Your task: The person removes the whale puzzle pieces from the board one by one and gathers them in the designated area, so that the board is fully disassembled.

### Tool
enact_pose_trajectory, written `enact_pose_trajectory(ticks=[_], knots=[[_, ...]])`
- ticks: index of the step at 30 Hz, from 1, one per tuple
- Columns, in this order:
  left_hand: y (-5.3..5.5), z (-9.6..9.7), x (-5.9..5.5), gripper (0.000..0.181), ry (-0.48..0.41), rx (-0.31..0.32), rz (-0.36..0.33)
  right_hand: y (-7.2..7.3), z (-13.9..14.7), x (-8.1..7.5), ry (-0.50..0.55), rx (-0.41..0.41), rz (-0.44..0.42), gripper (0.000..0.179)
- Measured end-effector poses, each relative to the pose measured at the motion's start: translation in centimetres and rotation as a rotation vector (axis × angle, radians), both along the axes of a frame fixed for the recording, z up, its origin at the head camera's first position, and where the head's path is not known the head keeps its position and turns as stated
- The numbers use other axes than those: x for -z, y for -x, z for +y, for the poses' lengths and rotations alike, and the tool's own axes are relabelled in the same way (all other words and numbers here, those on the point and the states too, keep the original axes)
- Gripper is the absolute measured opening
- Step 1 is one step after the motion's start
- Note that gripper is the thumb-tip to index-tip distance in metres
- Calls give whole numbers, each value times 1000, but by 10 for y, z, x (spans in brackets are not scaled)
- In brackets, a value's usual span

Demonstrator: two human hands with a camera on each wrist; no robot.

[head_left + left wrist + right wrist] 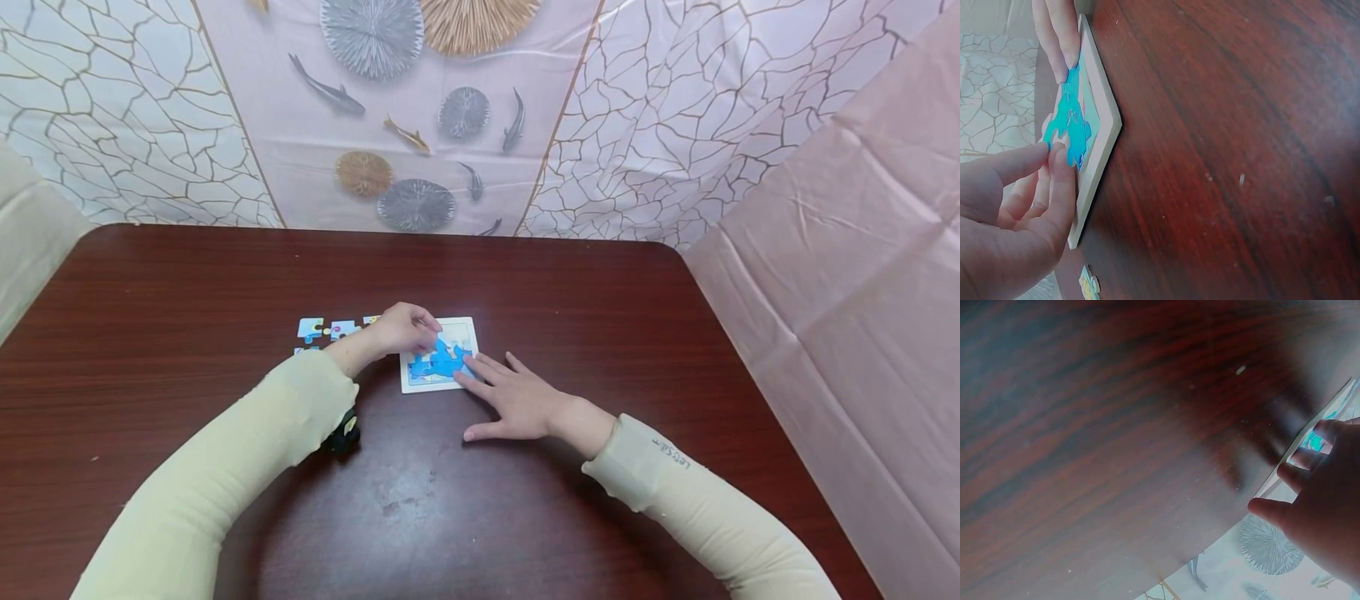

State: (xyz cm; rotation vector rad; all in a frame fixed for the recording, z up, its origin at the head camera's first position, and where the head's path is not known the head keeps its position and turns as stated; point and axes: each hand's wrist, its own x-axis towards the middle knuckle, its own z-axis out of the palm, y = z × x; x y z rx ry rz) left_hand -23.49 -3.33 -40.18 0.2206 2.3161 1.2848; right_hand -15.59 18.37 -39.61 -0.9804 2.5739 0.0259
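A white-framed jigsaw board (417, 388) lies on the table, with blue pieces (442, 364) joined inside its frame. Over its upper left part, my left hand (405, 328) pinches a blue puzzle piece (1052, 135) between thumb and fingertips. The left wrist view shows this piece right at the blue picture, partly covered by the fingers. From the right side, my right hand (519, 403) reaches in with straight, spread fingers, its fingertips resting on the board's right edge. The right wrist view shows the same hand (1325, 487) mostly from the side.
Several loose puzzle pieces (311, 328) lie left of the board, some partly hidden behind the left forearm. One loose piece (1089, 284) appears near the board in the left wrist view. The dark wooden table (570, 292) ends at a patterned curtain (420, 158).
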Motion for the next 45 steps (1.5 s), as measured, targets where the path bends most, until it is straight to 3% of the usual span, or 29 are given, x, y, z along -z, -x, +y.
enact_pose_trajectory(ticks=[18,31,38,45], knots=[[2,-3,-1,31,-37,14,-68,2,0,2,11,5,-2,86],[5,-6,-2,29,-72,-13,-18,3,-1,1,13,4,3,85],[6,-12,-8,30,-129,-22,-42,3,-2,1,8,14,-6,85],[6,-22,-13,31,-128,-31,-44,3,-2,2,4,13,0,85]])
